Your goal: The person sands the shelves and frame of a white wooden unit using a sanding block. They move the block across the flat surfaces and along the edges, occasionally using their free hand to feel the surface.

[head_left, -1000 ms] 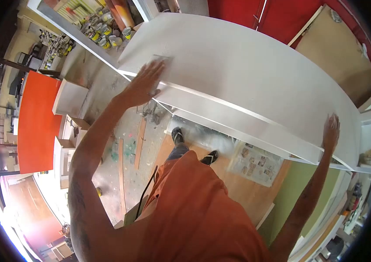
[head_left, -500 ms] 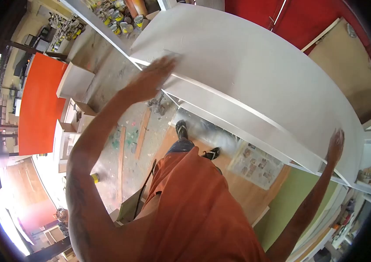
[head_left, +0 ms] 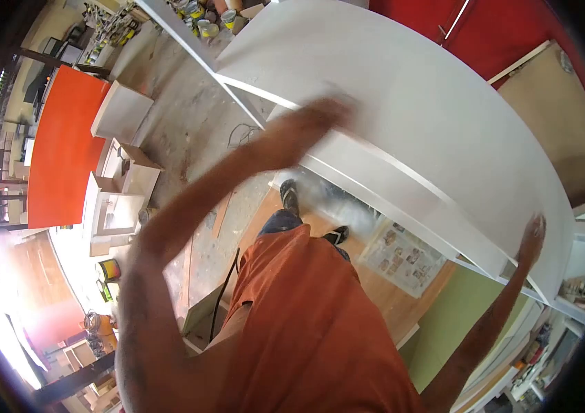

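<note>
A large white curved panel (head_left: 416, 89) spans the upper right, with a white frame edge along its near side. My left hand (head_left: 323, 117) is over the panel's near edge, its fingers smeared by motion; whether it holds anything is hidden. Near the right end of the same panel, my right hand (head_left: 532, 237) rests at the surface by the edge. Its fingers look small and close together, and what they hold, if anything, cannot be made out.
An orange panel (head_left: 65, 151) stands at the left beside small white cabinets (head_left: 117, 213). Paint cans (head_left: 207, 27) sit on the floor at the top. Newspaper (head_left: 402, 258) lies on a wooden board below the panel. A brown board (head_left: 547, 110) leans at the right.
My left hand has moved right along the panel's near edge. My right hand stays at about the same place. The view has shifted slightly.
</note>
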Action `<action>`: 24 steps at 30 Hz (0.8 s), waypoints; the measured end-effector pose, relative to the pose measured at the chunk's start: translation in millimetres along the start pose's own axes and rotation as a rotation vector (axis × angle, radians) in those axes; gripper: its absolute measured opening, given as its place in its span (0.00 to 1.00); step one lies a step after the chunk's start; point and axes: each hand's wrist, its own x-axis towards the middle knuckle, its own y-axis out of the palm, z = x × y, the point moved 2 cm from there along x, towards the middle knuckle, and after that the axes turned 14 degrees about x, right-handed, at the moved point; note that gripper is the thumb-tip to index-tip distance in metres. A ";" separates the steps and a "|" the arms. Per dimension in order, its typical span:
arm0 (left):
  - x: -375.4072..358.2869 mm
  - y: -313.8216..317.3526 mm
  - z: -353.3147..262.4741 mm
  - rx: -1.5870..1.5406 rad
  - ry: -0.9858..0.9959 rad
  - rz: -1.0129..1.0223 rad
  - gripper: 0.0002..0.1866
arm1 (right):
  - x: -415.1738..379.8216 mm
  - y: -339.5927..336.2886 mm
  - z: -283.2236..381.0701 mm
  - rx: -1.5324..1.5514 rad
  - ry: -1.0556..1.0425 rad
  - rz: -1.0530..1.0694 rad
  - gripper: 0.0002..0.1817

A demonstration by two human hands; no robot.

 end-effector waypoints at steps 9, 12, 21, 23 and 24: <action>-70.8 -21.4 72.4 0.198 -0.174 0.177 0.45 | 8.5 3.2 -42.4 -0.299 -0.235 0.027 0.29; -48.4 -15.6 51.6 0.083 -0.131 0.068 0.43 | 7.1 1.9 -29.4 -0.239 -0.151 0.010 0.26; -18.0 10.6 9.1 0.047 -0.071 0.015 0.36 | 1.8 -1.6 -18.1 -0.053 -0.099 0.010 0.32; -63.7 -1.8 64.7 0.316 -0.281 0.076 0.42 | 1.5 -0.7 -13.2 -0.019 -0.055 -0.005 0.33; -76.8 -7.9 78.3 0.358 -0.339 0.097 0.41 | 0.3 -1.5 -12.4 0.013 -0.007 -0.023 0.34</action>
